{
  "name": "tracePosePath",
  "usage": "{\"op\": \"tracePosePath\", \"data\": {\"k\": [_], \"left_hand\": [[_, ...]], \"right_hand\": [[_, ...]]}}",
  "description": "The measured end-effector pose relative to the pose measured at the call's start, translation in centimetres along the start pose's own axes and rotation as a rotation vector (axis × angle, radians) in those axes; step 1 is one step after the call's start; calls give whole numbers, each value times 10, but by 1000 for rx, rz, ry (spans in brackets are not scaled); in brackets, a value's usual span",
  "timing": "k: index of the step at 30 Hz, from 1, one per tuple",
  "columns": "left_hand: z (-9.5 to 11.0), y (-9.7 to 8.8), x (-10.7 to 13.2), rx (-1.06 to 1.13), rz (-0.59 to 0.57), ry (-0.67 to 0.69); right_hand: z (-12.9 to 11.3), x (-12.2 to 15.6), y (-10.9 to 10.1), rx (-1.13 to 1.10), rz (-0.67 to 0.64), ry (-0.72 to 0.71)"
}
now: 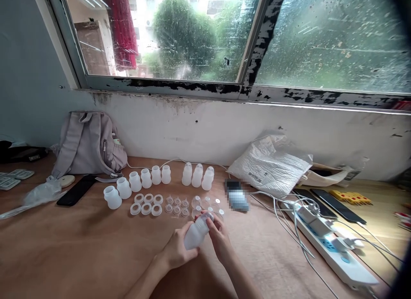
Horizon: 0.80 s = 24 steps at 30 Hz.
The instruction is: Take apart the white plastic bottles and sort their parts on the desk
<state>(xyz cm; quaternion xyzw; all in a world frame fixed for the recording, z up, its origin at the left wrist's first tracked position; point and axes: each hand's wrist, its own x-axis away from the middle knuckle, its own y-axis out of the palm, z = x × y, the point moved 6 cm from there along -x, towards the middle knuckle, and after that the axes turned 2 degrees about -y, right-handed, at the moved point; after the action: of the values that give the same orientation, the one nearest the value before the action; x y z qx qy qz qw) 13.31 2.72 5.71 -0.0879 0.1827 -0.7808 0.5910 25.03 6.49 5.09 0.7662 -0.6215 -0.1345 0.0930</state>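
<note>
My left hand [177, 249] is wrapped around the body of a frosted white baby bottle [194, 236], which tilts up to the right. At the bottle's top, my right hand [219, 235] grips a clear cap [208, 216] with its fingers. Just beyond my hands lie several clear domed caps [196, 200], partly hidden by my fingers. Left of those are several clear bottle nipples [177, 201] and white collar rings [146, 209]. Several uncapped bottles [135, 181] stand in a curved row behind. Three capped bottles [197, 175] stand upright at the back.
A backpack [88, 145], a black phone [76, 190] and a plastic bag [45, 192] are at the left. On the right lie a silvery mailer bag [271, 164], a power strip [349, 264] with tangled white cables, and two more phones [337, 204]. A wall and window bound the back.
</note>
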Motion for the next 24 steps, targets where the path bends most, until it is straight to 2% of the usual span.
{"op": "tracePosePath", "data": {"k": [3,5,6,8,10,12,16,21,24], "left_hand": [[-4,-4,9,-246,123,60],[-12,-9,17,-342,186,68],[-17,-13,21,-349,210,62],[-23,-24,28,-295,280,40],[-26,-37,32,-184,371,8],[-28,-46,33,-44,441,-40],[-29,-51,31,202,512,-89],[-29,-47,31,274,482,-101],[-25,-45,32,190,443,-102]], "right_hand": [[1,-6,-17,-23,110,-2],[-8,-9,-39,-19,267,-34],[-15,-8,-51,21,338,-68],[-33,-5,-67,260,397,-161],[-42,1,-74,515,375,-202],[-40,8,-78,697,329,-177],[-16,19,-84,810,277,-102],[1,19,-87,870,212,-91],[-5,18,-83,1012,244,-189]]}}
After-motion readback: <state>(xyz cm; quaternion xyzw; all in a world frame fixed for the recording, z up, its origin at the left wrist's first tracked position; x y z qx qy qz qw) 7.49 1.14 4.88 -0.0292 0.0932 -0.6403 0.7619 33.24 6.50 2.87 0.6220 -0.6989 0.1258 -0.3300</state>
